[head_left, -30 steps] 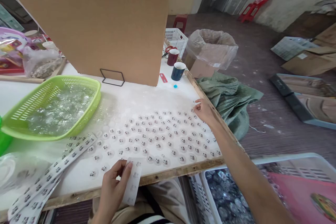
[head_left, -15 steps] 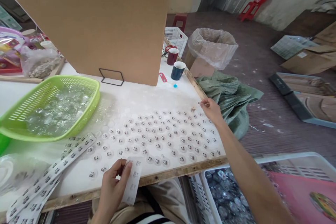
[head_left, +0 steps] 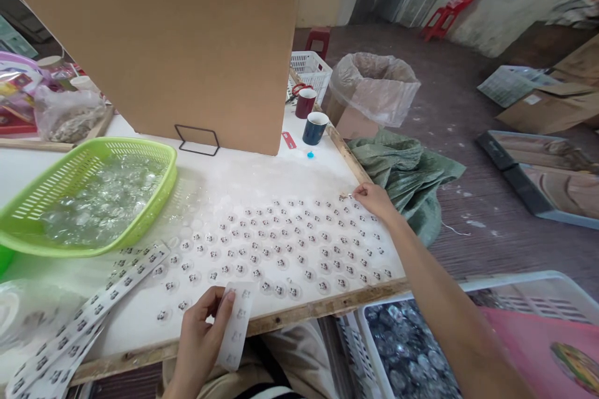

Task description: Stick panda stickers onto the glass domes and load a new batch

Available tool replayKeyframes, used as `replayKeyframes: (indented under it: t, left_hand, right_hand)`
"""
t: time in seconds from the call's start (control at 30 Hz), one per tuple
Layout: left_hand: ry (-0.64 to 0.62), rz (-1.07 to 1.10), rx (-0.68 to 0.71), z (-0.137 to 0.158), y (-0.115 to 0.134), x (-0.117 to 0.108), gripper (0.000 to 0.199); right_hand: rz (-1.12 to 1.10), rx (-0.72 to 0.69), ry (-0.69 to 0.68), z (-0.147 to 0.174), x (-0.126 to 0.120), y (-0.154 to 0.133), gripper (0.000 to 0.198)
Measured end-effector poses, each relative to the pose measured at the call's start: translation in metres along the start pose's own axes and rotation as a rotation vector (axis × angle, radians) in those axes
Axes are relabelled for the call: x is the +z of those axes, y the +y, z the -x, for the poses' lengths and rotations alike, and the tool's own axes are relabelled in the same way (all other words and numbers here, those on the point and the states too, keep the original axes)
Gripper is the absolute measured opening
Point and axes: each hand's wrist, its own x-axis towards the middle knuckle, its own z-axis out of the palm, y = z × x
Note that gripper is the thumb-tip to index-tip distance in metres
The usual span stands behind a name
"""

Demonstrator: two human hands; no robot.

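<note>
My left hand is closed on a short strip of panda stickers at the table's front edge, thumb on top. At the table's right side, my right hand pinches a small panda sticker between thumb and fingertips, at the table surface. Spread over the white table are many small clear discs, each with a panda picture on it. Longer panda sticker strips lie at the lower left, partly overlapping and reaching over the front edge.
A green basket of clear pieces sits at left. Behind stands a large cardboard sheet with a black wire stand. Two mugs are by the wooden rim. A white crate of clear pieces is below right.
My right hand has come slightly nearer, lowering the small sticker toward the table's right back corner area. My left hand stays on its strip. The view has shifted a little.
</note>
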Motion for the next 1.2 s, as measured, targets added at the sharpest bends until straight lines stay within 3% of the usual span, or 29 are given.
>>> replayKeyframes:
  t: [0.47,0.57,0.63,0.7,0.83,0.9,1.0,1.1,1.2]
  left_hand:
    - [-0.069,0.014,0.009,-0.001,-0.007,-0.006,0.035]
    - [-0.075,0.088,-0.009,-0.003,-0.009,-0.006,0.035]
    - [-0.077,0.167,-0.038,-0.006,-0.011,-0.005,0.036]
    - [-0.084,0.273,-0.091,-0.009,-0.013,-0.004,0.040]
    - [-0.244,0.560,-0.204,-0.013,-0.008,0.000,0.038]
    - [-0.329,0.677,-0.218,-0.012,-0.004,0.003,0.033]
    - [-0.335,0.750,-0.244,-0.011,-0.001,0.006,0.031]
    - [-0.297,0.752,-0.265,-0.010,-0.004,0.009,0.029]
    - [-0.121,0.740,-0.222,-0.005,-0.009,0.007,0.039]
  right_hand:
    - [0.092,0.046,0.082,0.009,0.005,-0.004,0.015]
    - [-0.030,0.017,0.163,0.027,0.006,-0.017,0.005]
    - [-0.230,-0.055,0.168,0.054,0.009,-0.041,0.008]
    - [-0.458,-0.170,0.004,0.093,0.013,-0.078,0.017]
    - [-0.592,-0.394,-0.648,0.176,0.030,-0.166,0.023]
    - [-0.660,-0.489,-0.828,0.204,0.038,-0.199,0.025]
    - [-0.789,-0.556,-0.866,0.224,0.047,-0.225,0.024]
    - [-0.851,-0.497,-0.812,0.227,0.050,-0.229,0.021]
    - [-0.886,-0.394,-0.770,0.227,0.053,-0.226,0.024]
